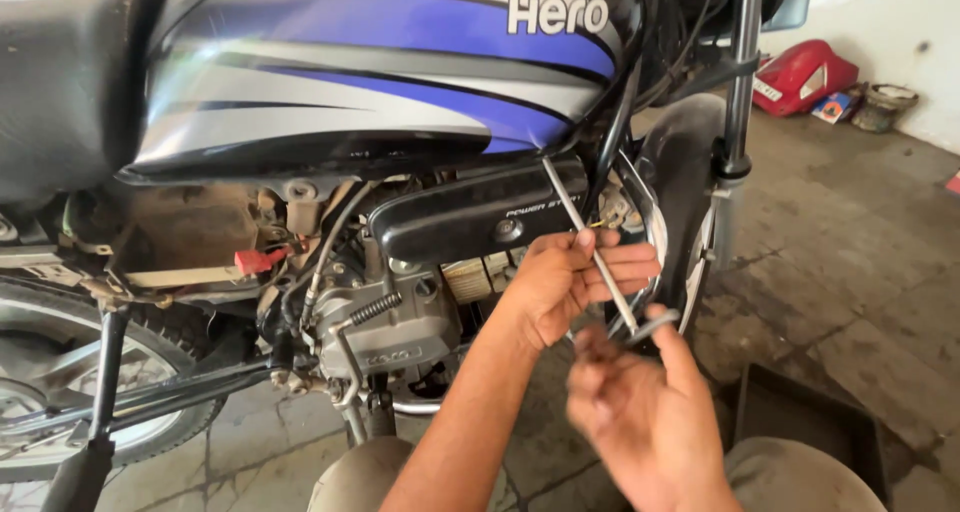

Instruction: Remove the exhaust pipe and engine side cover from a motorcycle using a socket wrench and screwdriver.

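The person's left hand [570,277] is closing its fingers around the middle of a long, thin, silver metal rod tool [590,247], which is slanting up and to the left toward the underside of the motorcycle's blue, silver and black fuel tank [380,62]. The right hand [640,412], blurred, is pinching the rod's lower end just beneath the left hand, where a short metal cross-piece is sticking out sideways between thumb and fingers. Both hands are working close together beside the black plastic side cover [470,212] and the grey metal engine block [400,322] with its coiled spring. To the left, a small red connector [258,260] is showing among the cables under the black seat [70,72]. Right of the hands, the chrome front fork [738,102] is standing upright beside the black front mudguard [680,172]. A dark rectangular tray [810,422] is lying on the stained concrete floor [850,272], and a red plastic body panel [800,72] is resting by the far wall.
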